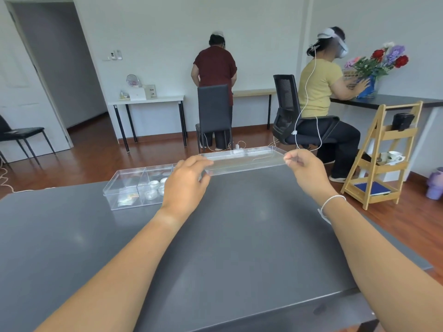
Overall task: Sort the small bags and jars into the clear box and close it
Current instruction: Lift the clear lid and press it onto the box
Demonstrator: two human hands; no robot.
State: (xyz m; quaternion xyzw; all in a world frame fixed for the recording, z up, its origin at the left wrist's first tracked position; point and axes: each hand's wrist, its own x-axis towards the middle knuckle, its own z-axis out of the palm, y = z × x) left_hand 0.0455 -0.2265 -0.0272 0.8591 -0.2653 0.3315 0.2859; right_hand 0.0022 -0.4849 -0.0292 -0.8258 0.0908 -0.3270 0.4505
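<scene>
A clear plastic lid is held level in the air above the far edge of the dark grey table. My left hand grips its left end and my right hand pinches its right end. To the left, on the table, stands the clear box, uncovered, divided into compartments. Small bags lie in its left compartment and several small clear jars sit in the middle one. My left hand hides the box's right part.
Beyond the table, one person stands at a white desk behind a black chair; another sits on an office chair at a dark desk with flowers. A wooden shelf rack stands at the right.
</scene>
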